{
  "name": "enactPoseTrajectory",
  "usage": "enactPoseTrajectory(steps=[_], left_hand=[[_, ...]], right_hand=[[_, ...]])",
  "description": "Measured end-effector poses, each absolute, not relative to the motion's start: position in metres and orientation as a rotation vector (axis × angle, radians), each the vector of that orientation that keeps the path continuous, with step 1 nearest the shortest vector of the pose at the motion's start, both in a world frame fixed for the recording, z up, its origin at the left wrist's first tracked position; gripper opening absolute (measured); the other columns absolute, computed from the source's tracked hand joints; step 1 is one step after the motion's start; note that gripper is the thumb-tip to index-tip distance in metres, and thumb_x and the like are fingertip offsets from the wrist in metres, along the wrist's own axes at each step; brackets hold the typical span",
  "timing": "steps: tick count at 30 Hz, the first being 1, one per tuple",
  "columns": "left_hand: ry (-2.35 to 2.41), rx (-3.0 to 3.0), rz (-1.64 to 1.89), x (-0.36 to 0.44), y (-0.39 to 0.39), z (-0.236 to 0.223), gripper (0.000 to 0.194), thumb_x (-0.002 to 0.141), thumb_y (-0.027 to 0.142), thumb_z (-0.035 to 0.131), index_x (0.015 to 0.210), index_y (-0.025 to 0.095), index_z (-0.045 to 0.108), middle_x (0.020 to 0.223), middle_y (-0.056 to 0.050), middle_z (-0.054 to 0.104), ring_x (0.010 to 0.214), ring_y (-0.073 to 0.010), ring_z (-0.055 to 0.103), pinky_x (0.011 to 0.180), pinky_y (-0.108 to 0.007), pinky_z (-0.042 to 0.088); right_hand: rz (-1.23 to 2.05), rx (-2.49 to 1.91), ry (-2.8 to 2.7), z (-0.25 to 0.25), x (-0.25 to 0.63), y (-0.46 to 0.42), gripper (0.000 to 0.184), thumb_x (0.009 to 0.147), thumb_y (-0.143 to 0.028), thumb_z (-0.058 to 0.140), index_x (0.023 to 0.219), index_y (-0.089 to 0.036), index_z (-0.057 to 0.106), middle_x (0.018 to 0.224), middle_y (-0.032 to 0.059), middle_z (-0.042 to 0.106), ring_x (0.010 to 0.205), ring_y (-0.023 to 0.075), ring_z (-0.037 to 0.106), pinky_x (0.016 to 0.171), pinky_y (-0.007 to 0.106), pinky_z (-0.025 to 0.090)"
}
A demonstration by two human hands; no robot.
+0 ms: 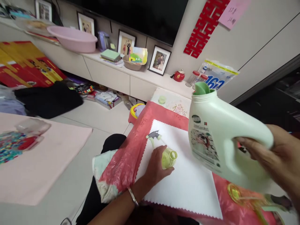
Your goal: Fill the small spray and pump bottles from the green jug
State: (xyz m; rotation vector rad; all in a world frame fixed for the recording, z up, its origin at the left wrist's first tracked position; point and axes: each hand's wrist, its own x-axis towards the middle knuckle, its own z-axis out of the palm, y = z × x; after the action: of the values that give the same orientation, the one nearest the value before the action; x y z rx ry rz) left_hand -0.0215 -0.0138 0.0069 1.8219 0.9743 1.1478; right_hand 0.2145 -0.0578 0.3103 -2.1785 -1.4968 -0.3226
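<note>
My left hand [156, 164] is wrapped round a small translucent yellow-green bottle [168, 158] with an uncapped mouth. Beside it, on the white scallop-edged sheet [187, 187], lies a dark grey and green spray trigger head [154, 135]. By its handle, my right hand [262, 153] grips a large pale green detergent jug [208, 134], tilted above the sheet's right side. The jug has no cap on, and a green spout shows in its neck. A gap separates jug and bottle. Blurred yellow pieces with another dark trigger head [278, 201] are at the lower right.
Red plastic [126, 156] covers the small table under the sheet. A green cap [162, 99] sits at its far end. Behind stands a long cabinet [140, 81] with a pink basin [72, 39], framed photos and glass jars. Leftward, a pink surface [58, 156] holds colourful small pieces.
</note>
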Motion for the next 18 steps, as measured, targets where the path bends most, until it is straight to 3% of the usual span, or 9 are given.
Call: enactPoseTrajectory(steps=[3, 8, 14, 18], left_hand=[[0.966, 1.801, 1.140, -0.022, -0.012, 0.006, 0.095, 0.062, 0.021, 0.082, 0.144, 0.023, 0.034, 0.137, -0.016, 0.055, 0.130, -0.0396, 0.056, 0.110, -0.062, 0.048], [0.982, 1.722, 1.063, -0.024, -0.009, 0.015, 0.089, 0.059, 0.020, 0.083, 0.137, 0.021, 0.041, 0.136, -0.015, 0.055, 0.129, -0.0384, 0.056, 0.113, -0.062, 0.045], [0.996, 1.648, 1.016, -0.026, -0.009, 0.025, 0.088, 0.057, 0.020, 0.083, 0.136, 0.022, 0.045, 0.135, -0.013, 0.054, 0.131, -0.0373, 0.054, 0.115, -0.061, 0.043], [0.984, 1.649, 1.004, -0.026, -0.009, 0.025, 0.089, 0.057, 0.023, 0.085, 0.137, 0.023, 0.044, 0.136, -0.012, 0.053, 0.131, -0.0368, 0.054, 0.115, -0.060, 0.043]], right_hand=[[-0.300, -2.043, -1.249, 0.263, 0.218, -0.035, 0.062, 0.063, -0.076, 0.060, 0.085, -0.018, 0.068, 0.078, 0.0039, 0.063, 0.068, 0.0219, 0.058, 0.059, 0.030, 0.039], [-0.314, -1.897, -1.035, 0.185, 0.238, 0.008, 0.058, 0.071, -0.076, 0.053, 0.073, -0.018, 0.053, 0.067, 0.0048, 0.054, 0.063, 0.0186, 0.051, 0.062, 0.029, 0.040], [-0.193, -1.812, -1.000, 0.121, 0.257, 0.029, 0.070, 0.081, -0.084, 0.057, 0.088, -0.014, 0.057, 0.072, 0.0009, 0.054, 0.060, 0.0107, 0.049, 0.062, 0.024, 0.043], [-0.125, -1.781, -1.041, 0.103, 0.264, 0.023, 0.072, 0.080, -0.083, 0.056, 0.096, -0.013, 0.060, 0.079, 0.0058, 0.060, 0.064, 0.0151, 0.056, 0.061, 0.027, 0.046]])
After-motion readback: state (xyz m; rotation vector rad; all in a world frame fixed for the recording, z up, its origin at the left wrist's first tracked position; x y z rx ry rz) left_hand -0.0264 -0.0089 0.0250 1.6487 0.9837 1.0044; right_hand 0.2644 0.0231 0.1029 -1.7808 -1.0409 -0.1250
